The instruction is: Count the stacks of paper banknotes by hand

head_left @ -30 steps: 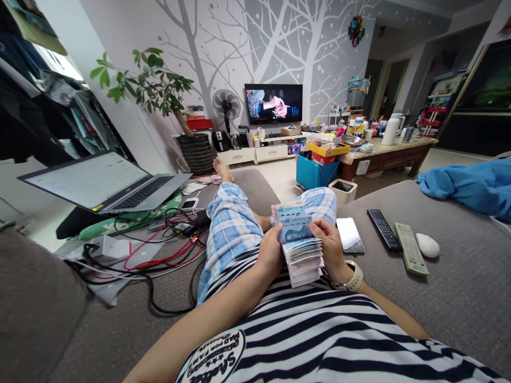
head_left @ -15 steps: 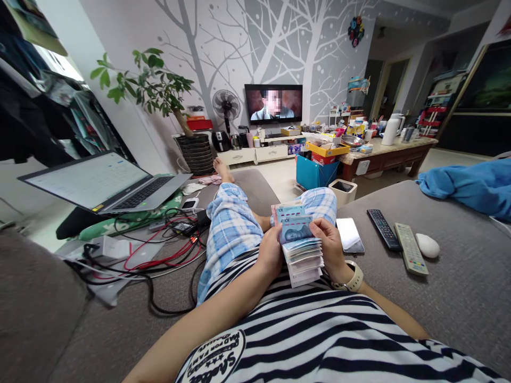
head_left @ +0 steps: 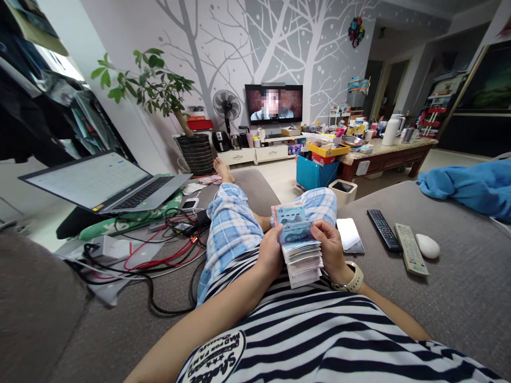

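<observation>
I sit on a grey sofa (head_left: 459, 298) with my legs stretched out, in blue plaid trousers and a striped shirt. Both hands hold a fanned stack of banknotes (head_left: 300, 250) over my lap. My left hand (head_left: 270, 252) grips the stack's left edge, fingers wrapped behind it. My right hand (head_left: 329, 246), with a pale watch on its wrist, pinches the top blue note with thumb and fingers at the right edge.
A phone (head_left: 349, 234), two remotes (head_left: 384, 229) (head_left: 410, 248) and a white mouse (head_left: 427, 245) lie on the sofa to my right, a blue blanket (head_left: 471, 186) beyond. Left are an open laptop (head_left: 104, 183) and tangled cables (head_left: 151, 255). Ahead stand a TV (head_left: 273, 102), plant (head_left: 159, 96) and cluttered table (head_left: 383, 151).
The top blue note has shifted slightly under my right thumb and the fan has tightened a little. The TV picture changed. My arms stay in place.
</observation>
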Action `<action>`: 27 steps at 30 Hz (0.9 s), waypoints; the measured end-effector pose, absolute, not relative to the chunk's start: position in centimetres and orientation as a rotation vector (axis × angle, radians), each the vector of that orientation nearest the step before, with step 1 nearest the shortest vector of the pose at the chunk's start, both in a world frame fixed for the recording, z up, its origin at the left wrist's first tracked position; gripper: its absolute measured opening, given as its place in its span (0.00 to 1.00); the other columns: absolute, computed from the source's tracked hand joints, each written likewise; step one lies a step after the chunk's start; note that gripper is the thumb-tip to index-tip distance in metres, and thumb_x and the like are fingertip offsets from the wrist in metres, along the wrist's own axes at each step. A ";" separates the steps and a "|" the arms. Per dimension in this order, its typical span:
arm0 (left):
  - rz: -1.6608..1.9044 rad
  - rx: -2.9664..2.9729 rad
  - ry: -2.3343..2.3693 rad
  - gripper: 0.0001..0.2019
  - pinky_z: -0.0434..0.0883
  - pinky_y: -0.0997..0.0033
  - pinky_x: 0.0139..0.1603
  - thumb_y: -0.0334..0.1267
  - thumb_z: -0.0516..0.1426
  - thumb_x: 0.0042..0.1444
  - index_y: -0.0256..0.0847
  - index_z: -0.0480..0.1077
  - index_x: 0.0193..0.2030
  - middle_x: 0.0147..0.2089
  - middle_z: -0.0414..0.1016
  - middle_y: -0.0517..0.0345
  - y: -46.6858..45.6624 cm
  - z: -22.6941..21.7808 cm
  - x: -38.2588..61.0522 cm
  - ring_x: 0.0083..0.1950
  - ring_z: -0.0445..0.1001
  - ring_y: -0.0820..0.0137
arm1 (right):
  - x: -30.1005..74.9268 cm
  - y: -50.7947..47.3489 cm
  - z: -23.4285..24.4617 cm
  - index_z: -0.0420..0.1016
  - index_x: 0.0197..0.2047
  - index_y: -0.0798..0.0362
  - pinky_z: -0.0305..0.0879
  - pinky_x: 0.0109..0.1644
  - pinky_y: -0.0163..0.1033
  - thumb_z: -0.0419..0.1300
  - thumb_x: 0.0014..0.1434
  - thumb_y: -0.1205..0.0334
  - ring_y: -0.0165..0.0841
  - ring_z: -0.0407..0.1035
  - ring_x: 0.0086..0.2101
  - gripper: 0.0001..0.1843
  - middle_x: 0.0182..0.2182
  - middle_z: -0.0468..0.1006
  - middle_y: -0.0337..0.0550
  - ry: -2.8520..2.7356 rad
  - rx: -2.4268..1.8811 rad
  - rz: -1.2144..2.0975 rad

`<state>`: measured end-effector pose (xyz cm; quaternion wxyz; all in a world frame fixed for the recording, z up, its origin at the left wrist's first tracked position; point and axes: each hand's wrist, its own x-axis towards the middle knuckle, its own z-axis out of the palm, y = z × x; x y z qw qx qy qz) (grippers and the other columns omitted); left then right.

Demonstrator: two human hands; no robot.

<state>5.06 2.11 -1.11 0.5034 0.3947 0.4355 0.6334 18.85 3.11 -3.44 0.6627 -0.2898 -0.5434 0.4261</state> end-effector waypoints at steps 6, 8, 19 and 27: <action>1.522 0.725 0.987 0.09 0.70 0.66 0.39 0.42 0.60 0.47 0.39 0.76 0.26 0.24 0.76 0.57 3.1 -2.4 5.1 0.31 0.73 0.64 | 18.9 3.2 -3.8 0.69 0.25 0.51 0.55 0.30 0.36 0.62 0.56 0.48 0.30 0.56 0.25 0.17 0.22 0.63 0.35 -1.240 -0.652 0.977; 1.519 0.681 0.961 0.09 0.70 0.65 0.39 0.42 0.62 0.45 0.38 0.75 0.26 0.24 0.76 0.57 3.2 -2.6 5.1 0.32 0.74 0.64 | 18.9 3.1 -3.8 0.69 0.25 0.51 0.56 0.31 0.37 0.61 0.57 0.48 0.31 0.57 0.26 0.17 0.22 0.64 0.35 -1.248 -0.630 0.982; 1.506 0.686 0.908 0.09 0.73 0.62 0.45 0.42 0.62 0.44 0.37 0.75 0.27 0.29 0.80 0.53 3.0 -2.3 5.1 0.41 0.79 0.58 | 18.9 3.1 -3.9 0.73 0.23 0.48 0.61 0.37 0.44 0.52 0.63 0.41 0.37 0.64 0.28 0.25 0.24 0.72 0.43 -1.329 -0.524 0.947; 1.502 0.686 0.847 0.12 0.73 0.59 0.47 0.41 0.63 0.43 0.35 0.77 0.32 0.32 0.82 0.50 3.1 -2.5 5.2 0.42 0.80 0.56 | 18.9 3.3 -3.7 0.69 0.21 0.49 0.60 0.35 0.40 0.57 0.60 0.43 0.34 0.62 0.26 0.23 0.21 0.69 0.39 -1.251 -0.663 0.872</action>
